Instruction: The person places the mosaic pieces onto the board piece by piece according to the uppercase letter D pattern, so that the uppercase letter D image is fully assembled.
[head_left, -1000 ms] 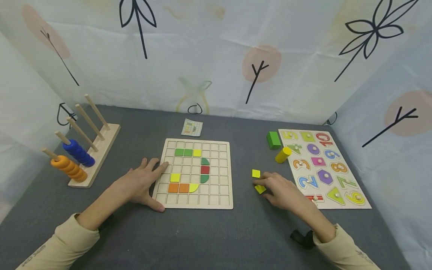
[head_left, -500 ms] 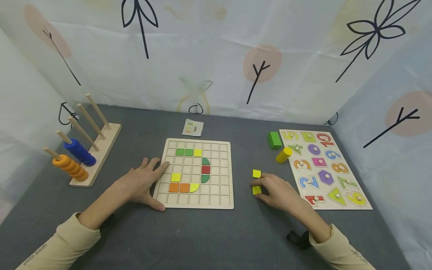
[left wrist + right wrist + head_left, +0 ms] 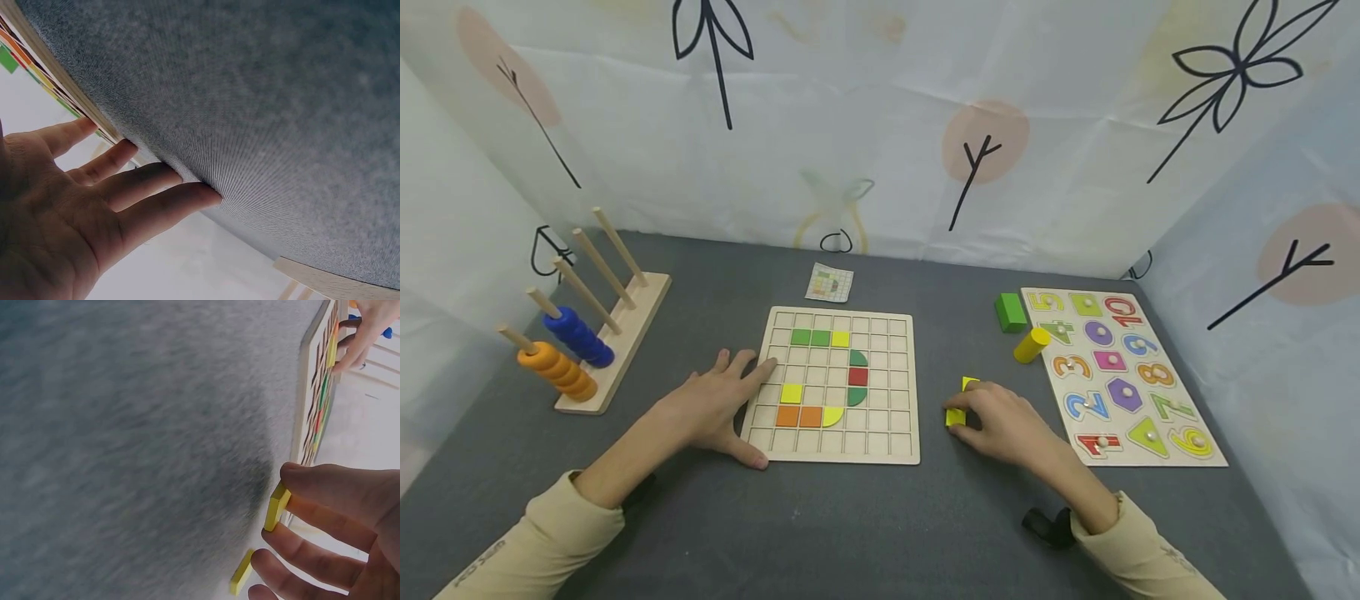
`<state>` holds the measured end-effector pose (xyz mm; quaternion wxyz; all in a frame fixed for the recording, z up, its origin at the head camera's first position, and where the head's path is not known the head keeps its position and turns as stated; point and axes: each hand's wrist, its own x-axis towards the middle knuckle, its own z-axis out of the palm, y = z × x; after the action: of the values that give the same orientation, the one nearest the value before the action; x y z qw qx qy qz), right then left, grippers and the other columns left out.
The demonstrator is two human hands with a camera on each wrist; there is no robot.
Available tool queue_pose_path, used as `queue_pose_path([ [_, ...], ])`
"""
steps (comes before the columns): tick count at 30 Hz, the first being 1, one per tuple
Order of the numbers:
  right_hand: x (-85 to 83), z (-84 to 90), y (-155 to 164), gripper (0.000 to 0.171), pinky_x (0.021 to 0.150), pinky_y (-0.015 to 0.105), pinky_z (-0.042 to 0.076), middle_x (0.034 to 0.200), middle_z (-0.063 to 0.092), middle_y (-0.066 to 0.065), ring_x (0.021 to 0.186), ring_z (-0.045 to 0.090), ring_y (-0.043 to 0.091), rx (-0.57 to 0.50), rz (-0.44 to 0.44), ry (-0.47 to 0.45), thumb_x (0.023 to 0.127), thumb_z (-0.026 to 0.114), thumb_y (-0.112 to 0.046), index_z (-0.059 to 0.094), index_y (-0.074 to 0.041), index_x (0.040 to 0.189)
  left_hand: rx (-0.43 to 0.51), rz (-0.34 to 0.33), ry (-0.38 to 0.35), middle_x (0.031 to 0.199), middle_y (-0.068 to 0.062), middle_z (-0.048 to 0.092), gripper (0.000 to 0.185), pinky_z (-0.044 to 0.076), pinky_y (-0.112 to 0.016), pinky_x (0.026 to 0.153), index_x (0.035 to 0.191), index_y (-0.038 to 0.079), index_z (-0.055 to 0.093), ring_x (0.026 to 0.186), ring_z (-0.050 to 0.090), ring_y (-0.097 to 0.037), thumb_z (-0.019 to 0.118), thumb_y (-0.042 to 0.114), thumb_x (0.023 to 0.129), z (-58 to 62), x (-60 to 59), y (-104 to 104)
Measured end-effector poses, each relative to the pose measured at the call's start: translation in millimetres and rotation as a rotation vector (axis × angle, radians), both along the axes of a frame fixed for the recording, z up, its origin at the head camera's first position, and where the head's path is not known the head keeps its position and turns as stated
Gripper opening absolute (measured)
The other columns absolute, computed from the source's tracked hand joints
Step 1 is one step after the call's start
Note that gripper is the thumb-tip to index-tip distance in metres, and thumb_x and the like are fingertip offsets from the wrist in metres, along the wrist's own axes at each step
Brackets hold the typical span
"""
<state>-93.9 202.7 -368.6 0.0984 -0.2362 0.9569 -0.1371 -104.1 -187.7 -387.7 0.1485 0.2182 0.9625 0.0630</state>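
The grey table (image 3: pixel 865 517) is covered near its middle by the grid board (image 3: pixel 833 386), taken here as landmark. Right of the board, the number puzzle (image 3: pixel 1116 375) is laid out; left of it, the ring stacker (image 3: pixel 583 333) is stood. The board's left edge is pressed by the left hand (image 3: pixel 715 406), fingers straight and spread. Just right of the board, a yellow square tile (image 3: pixel 955 417) is pinched by the right hand (image 3: pixel 1007 421); a second yellow tile (image 3: pixel 967 383) is seen just behind.
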Motion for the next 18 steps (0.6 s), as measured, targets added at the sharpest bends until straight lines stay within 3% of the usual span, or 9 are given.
queue_pose_path([
  [7,-1.1,3.1,-18,0.025,0.057,0.021,0.039,0.094,0.07,0.002,0.074,0.052,0.01,-0.027,0.036,0.033,0.088,0.08,-0.017,0.079,-0.011,0.112,-0.007,0.006,0.003,0.155,-0.034,0.036,0.139,0.043,-0.082,0.092,0.157,0.005,0.034,0.139,0.033,-0.069,0.084,0.082,0.052,-0.1,0.0,0],
  [18,-7.2,8.6,-49,0.024,0.061,0.02,0.041,0.096,0.073,0.003,0.073,0.052,0.009,-0.064,0.109,0.067,0.087,0.08,-0.013,0.079,-0.007,0.109,-0.005,0.004,-0.014,0.156,-0.034,0.034,0.139,0.043,-0.082,0.091,0.157,0.004,0.034,0.14,0.031,-0.07,0.084,0.081,0.053,2.3,0.9,2],
])
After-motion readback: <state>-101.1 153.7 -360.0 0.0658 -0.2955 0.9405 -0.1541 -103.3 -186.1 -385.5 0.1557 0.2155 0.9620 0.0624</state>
